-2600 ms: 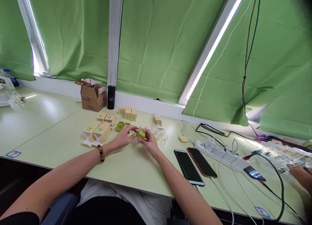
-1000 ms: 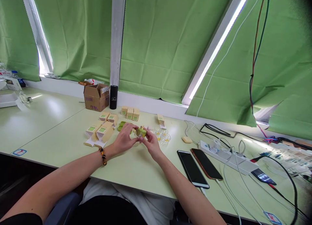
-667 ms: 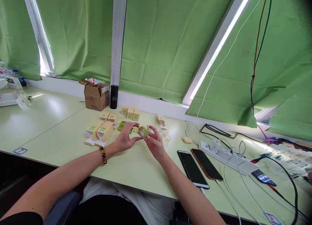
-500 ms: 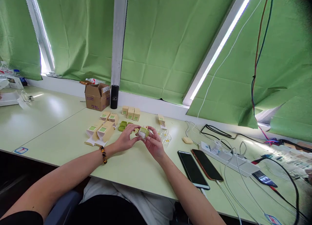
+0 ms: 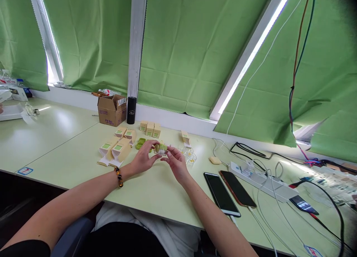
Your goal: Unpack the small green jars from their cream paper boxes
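Note:
Between my two hands, above the table, is a small clear container with a green part in it [image 5: 161, 149]. My left hand [image 5: 144, 156] pinches its left side, thumb below and fingers on top. On its right side, the fingers and thumb of my right hand [image 5: 176, 161] grip it. Just behind my left hand sit small green trays [image 5: 141, 143], partly hidden by it. Several clear pieces with yellow spots [image 5: 189, 155] lie to the right of my right hand. Open cream boxes with green windows [image 5: 120, 148] lie to the left.
Closed cream boxes [image 5: 150, 129] stand at the back, near a black cylinder [image 5: 131, 110] and a cardboard carton [image 5: 112, 111]. One more cream box [image 5: 185, 137] lies behind the clear pieces. To the right are two phones [image 5: 221, 194], a power strip [image 5: 262, 181] and loose cables.
The clear container has turned between my fingers and shifted slightly left and up. My hands have moved only a little; the things on the table stay put.

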Tool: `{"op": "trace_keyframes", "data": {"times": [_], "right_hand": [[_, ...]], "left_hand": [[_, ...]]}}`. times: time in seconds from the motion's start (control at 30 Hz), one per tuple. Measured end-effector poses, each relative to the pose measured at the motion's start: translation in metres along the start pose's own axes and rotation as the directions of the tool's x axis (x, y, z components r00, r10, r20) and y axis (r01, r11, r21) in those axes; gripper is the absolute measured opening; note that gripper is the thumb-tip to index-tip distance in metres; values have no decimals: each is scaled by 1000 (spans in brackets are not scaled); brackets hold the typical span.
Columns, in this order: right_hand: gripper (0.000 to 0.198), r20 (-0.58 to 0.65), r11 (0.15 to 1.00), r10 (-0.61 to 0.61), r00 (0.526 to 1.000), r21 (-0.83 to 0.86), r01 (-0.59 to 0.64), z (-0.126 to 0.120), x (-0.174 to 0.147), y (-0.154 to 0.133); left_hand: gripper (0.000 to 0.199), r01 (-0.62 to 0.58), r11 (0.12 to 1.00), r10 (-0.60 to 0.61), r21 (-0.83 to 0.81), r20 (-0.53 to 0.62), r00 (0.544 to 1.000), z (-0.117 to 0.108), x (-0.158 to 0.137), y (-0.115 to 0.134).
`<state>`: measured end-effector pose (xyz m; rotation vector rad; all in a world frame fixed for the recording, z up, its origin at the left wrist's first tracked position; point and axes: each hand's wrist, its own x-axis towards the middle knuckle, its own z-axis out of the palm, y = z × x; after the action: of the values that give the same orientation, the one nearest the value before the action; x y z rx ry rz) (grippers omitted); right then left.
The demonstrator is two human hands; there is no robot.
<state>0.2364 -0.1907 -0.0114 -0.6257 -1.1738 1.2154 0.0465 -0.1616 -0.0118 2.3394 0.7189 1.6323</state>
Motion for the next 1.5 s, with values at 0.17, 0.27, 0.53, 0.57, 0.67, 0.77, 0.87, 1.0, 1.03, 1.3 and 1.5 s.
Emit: {"op": "trace_keyframes", "data": {"times": [0.17, 0.27, 0.53, 0.57, 0.67, 0.77, 0.87, 1.0, 1.03, 1.3, 1.5], "right_hand": [[42, 108, 999, 27, 994, -35, -23, 3, -3, 0], [43, 147, 999, 33, 989, -45, -27, 5, -4, 2], [55, 147, 994, 49, 988, 86, -62, 5, -5, -1], [54, 161, 991, 53, 986, 109, -71, 5, -5, -1], [49, 184, 984, 66, 981, 150, -94, 3, -5, -1], [42, 192, 982, 96, 977, 144, -125, 1, -3, 3], [37, 182, 979, 127, 975, 137, -153, -2, 0, 10], [36, 157, 977, 135, 978, 142, -158, -5, 2, 15], [37, 159, 979, 132, 978, 130, -154, -5, 1, 15], [51, 162, 994, 79, 984, -93, -64, 3, -1, 11], [49, 110, 991, 25, 994, -130, -11, 1, 2, 11]], "left_hand": [[40, -50, 999, 49, 17, 37, 998, -4, 1, 4], [39, -65, 998, 64, 18, 78, 995, -4, 1, 5], [61, -36, 990, 47, -133, 85, 995, -8, 2, 6], [59, -18, 984, 34, -179, 85, 996, -9, 2, 7], [46, 61, 960, -44, -273, 70, 997, -10, 4, 6], [34, 151, 952, -142, -268, 54, 988, -9, 7, 3], [30, 214, 939, -202, -269, 73, 977, -7, 9, 0], [29, 295, 909, -287, -293, 71, 955, -6, 10, -4], [28, 313, 904, -307, -291, 66, 949, -5, 10, -4], [23, 354, 913, -353, -201, 40, 935, -4, 11, -2], [33, 393, 860, -411, -327, 13, 911, -2, 11, -1]]}}
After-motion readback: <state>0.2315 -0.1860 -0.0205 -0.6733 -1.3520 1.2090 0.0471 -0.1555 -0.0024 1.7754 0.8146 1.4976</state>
